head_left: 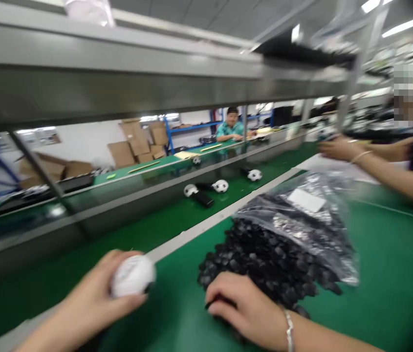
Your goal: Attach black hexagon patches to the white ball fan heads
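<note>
My left hand (96,293) is closed around a white ball-shaped piece (135,276) with a black patch near its lower edge, apparently a small soccer ball part. It is held above the green work surface. My right hand (245,310) pinches a small black piece (211,304), partly covered by the thumb and fingers. The hand rests at the near edge of a heap of flat black pieces (261,254). These spill out of a clear plastic bag (301,220) with a white label. Motion blurs both hands somewhat.
A green conveyor belt (162,220) runs beyond a pale rail (191,230). Several soccer-ball-headed items with black stems, such as one piece (221,186), lie on it. A metal shelf beam (118,88) crosses overhead. A co-worker's arms (375,151) reach in at right; another person (231,128) sits across.
</note>
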The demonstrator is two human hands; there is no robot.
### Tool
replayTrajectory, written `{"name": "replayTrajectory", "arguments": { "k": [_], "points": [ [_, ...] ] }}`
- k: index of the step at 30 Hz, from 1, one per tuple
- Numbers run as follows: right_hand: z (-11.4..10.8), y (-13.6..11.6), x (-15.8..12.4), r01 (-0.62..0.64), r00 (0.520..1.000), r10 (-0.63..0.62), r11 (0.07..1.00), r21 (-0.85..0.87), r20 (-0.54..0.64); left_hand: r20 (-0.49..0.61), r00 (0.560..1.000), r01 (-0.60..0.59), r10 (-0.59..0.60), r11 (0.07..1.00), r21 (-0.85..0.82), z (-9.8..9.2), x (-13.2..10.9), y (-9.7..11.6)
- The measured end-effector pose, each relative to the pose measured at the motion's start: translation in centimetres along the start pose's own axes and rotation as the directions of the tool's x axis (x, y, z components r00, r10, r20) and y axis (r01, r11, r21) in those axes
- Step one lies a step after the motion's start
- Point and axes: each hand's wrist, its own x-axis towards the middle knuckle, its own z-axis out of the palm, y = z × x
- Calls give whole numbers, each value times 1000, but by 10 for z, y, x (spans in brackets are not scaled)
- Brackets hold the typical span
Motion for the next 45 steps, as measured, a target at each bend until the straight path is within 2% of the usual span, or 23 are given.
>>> {"name": "replayTrajectory", "arguments": {
  "k": [1, 2, 6, 9, 12, 15, 20, 25, 32, 38, 45],
  "points": [
    [-4, -4, -1, -36, 999, 36, 998, 42, 1, 149, 989, -20, 25, 999, -39, 10, -5, 6],
    [-6, -6, -1, -71, 997, 71, 995, 74, 1, 217, 975, -26, 43, 997, -78, 21, -7, 11],
    [-5, 1, -2, -177, 984, 179, 973, 148, 0, 214, 977, 20, 7, 993, -119, 62, -8, 18],
    [-2, 6, -5, -178, 984, 180, 975, 133, -3, 263, 965, 8, 2, 999, -36, 75, -14, 16],
    [1, 6, -7, -116, 993, 117, 987, 114, -4, 320, 946, -70, 53, 997, 42, 77, -19, 17],
    [5, 3, -6, -97, 995, 95, 989, 114, 20, 351, 932, -119, 96, 992, 45, 79, -19, 19],
    [12, -2, -6, -71, 995, 67, 996, 53, 78, 344, 936, -72, 72, 997, -14, 81, -19, 20],
    [17, -5, -3, -31, 999, 31, 999, 7, 37, 330, 939, -82, 99, 995, -65, 80, -20, 18],
    [21, -1, -3, -87, 996, 88, 995, 49, -15, 327, 939, -66, 107, 989, -134, 79, -18, 17],
    [22, 0, -5, -191, 981, 187, 979, 78, 58, 305, 947, -54, 102, 985, -161, 79, -17, 19],
    [12, -2, 0, -118, 991, 113, 990, 70, 74, 303, 948, -54, 98, 987, -152, 77, -19, 21]
  ]
}}
